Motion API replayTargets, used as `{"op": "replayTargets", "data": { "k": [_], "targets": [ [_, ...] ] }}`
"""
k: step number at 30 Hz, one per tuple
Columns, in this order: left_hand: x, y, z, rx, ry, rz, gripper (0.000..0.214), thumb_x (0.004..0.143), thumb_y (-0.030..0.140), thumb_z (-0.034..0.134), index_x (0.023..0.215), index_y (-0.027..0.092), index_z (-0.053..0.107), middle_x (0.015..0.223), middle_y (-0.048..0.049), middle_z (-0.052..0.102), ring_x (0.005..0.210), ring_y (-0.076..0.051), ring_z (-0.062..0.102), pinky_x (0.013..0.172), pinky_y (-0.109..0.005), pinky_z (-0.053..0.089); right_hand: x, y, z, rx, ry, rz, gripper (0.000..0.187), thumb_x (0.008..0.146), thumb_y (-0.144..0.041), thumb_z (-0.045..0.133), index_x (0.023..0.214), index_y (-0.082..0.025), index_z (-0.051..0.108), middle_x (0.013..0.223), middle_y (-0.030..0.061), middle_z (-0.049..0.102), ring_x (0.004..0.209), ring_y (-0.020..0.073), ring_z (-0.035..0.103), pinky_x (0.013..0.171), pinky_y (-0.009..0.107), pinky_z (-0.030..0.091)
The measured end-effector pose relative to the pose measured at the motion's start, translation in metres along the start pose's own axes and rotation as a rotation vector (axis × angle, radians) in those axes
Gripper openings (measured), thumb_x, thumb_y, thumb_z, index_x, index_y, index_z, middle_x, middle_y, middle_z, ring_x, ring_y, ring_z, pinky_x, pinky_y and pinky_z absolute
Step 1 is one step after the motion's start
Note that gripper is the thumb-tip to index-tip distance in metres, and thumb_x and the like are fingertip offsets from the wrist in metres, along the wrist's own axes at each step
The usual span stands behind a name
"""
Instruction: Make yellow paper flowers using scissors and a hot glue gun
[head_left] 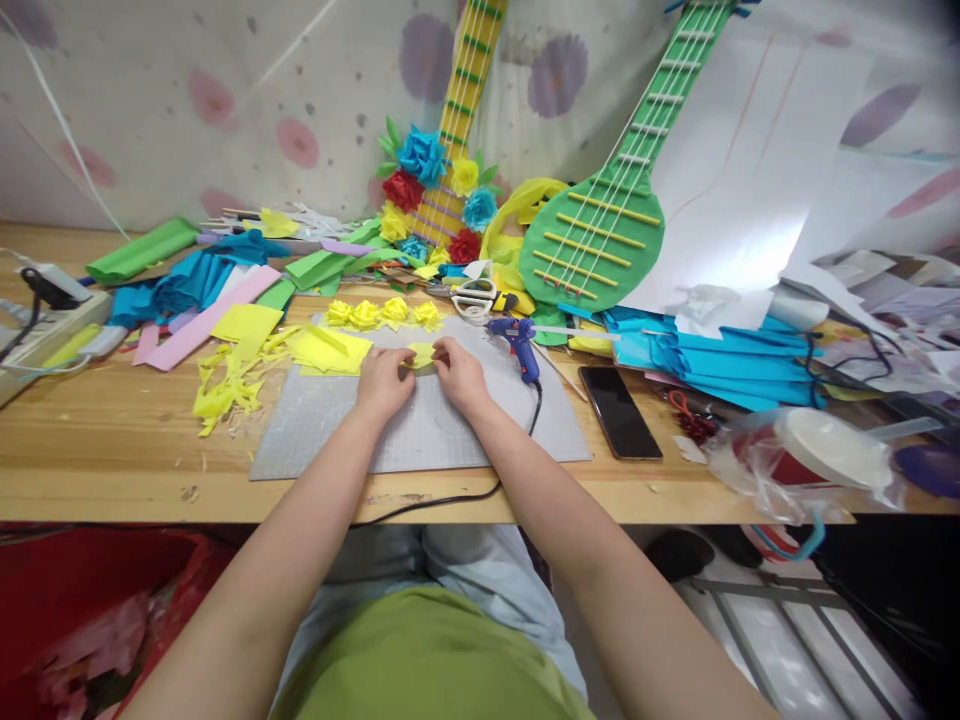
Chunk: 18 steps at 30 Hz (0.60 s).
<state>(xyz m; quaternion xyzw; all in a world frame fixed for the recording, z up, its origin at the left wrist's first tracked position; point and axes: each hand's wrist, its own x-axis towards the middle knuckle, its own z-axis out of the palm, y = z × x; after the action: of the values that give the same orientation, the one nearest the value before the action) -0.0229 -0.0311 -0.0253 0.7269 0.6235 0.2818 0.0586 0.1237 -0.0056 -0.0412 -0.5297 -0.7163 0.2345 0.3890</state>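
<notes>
A small piece of yellow crepe paper (422,355) is stretched between my two hands, above the grey cutting mat (315,430). My left hand (385,383) pinches its left end, and my right hand (460,376) pinches the right end. Just left of my left hand lies a stack of yellow paper (328,349). Behind my hands stand several yellow paper flowers (365,315) in a row. To the right of my right hand, a blue glue gun (517,345) with a glue stick in it rests on the mat.
A phone (620,412) lies right of the mat. Yellow scraps (232,385) and blue crepe paper (202,280) are on the left. A green paper instrument (600,240) leans at the back near white scissors (475,298). A bagged cup (810,450) stands at the right edge.
</notes>
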Motion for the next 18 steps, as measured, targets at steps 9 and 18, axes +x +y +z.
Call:
{"op": "replayTargets", "data": {
  "k": [9,18],
  "targets": [
    [0.001,-0.006,0.000,0.007,-0.062,0.023,0.015,0.076,0.027,0.055,0.077,0.024,0.069,0.088,-0.0011,0.071,0.092,-0.022,0.054,0.087,-0.037,0.039,-0.007,-0.001,-0.012,0.106,-0.071,0.055,0.033,0.067,-0.004,0.050,0.095,-0.020,0.052,0.091,-0.0004,0.067,0.081,0.0106,0.059,0.080,0.027,0.045],
    [0.000,-0.005,-0.002,0.003,-0.045,0.024,0.016,0.075,0.026,0.054,0.076,0.024,0.070,0.089,-0.0025,0.071,0.093,-0.023,0.054,0.088,-0.040,0.037,-0.003,0.007,-0.009,0.065,-0.064,0.110,0.030,0.069,-0.012,0.055,0.097,-0.021,0.054,0.081,-0.0026,0.065,0.073,0.0117,0.054,0.075,0.027,0.043]
  ]
}}
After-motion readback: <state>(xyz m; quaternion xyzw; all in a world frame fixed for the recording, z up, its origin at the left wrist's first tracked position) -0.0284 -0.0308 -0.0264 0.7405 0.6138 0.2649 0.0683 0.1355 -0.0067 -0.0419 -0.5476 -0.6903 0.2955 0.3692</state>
